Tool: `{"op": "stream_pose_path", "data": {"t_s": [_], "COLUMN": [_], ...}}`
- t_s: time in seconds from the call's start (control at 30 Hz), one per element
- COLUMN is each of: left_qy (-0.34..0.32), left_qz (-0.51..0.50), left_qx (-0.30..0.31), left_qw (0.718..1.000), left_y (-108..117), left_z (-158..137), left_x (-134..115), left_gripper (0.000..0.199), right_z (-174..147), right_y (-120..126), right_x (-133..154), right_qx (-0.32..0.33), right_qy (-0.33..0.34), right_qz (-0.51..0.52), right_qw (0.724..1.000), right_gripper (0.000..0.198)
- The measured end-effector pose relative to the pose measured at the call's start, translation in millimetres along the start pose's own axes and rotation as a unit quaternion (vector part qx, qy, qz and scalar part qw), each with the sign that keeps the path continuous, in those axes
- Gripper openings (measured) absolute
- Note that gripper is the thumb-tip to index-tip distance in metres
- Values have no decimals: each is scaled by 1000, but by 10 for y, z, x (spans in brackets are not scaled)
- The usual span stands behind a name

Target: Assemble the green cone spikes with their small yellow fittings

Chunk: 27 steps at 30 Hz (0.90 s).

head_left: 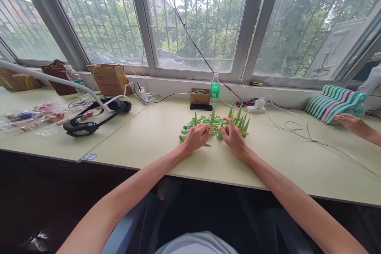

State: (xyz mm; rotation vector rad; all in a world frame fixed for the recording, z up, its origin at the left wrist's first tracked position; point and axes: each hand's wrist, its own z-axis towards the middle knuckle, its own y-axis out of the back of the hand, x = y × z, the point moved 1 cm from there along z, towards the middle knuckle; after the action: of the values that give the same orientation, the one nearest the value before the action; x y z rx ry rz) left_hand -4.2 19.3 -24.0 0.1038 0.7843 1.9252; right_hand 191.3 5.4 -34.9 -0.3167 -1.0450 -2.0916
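Green plastic pieces lie and stand in a cluster on the table: ribbed tubes (182, 137) on the left, and pointed cones (239, 112) with small yellow parts (245, 133) on the right. At the cluster's front, my left hand (196, 137) is closed, fingers curled toward the thumb; what they hold, if anything, is hidden. A thin green tip (206, 145) shows just below it. My right hand (233, 137) is open, its index finger raised and bent apart from the thumb. Beside that thumb stands a short green piece (220, 133); contact is unclear.
Behind the cluster are a black phone (201, 107), a small cardboard box (200, 97) and a green-labelled bottle (214, 88). A black headset (95, 117) lies left. White cables (297, 127) cross the right side, where another person's hand (355, 125) touches stacked pastel hangers (336, 103).
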Motion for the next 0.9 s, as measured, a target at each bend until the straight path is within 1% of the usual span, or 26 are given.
{"op": "stream_pose_path", "data": {"t_s": [0.2,0.3,0.43,0.6,0.9], "left_qy": [-10,-19,-57,-99,-104], "left_qz": [-6,-1,21,39,20], "left_qx": [0,7,32,68,92], "left_qw": [1000,1000,998,992,990], "left_y": [11,14,2,-14,-15], "left_z": [4,1,-17,-38,-35], "left_x": [-13,-22,-45,-71,-80], "left_gripper": [17,20,23,25,30], "right_z": [-5,-19,-48,-70,-80], "right_y": [29,45,56,63,66], "right_x": [19,38,50,53,43], "right_qx": [-39,-66,-94,-98,-97], "right_qy": [-1,9,34,58,72], "right_qz": [20,34,38,9,-37], "right_qw": [999,997,994,993,992], "right_gripper": [39,35,25,18,19]}}
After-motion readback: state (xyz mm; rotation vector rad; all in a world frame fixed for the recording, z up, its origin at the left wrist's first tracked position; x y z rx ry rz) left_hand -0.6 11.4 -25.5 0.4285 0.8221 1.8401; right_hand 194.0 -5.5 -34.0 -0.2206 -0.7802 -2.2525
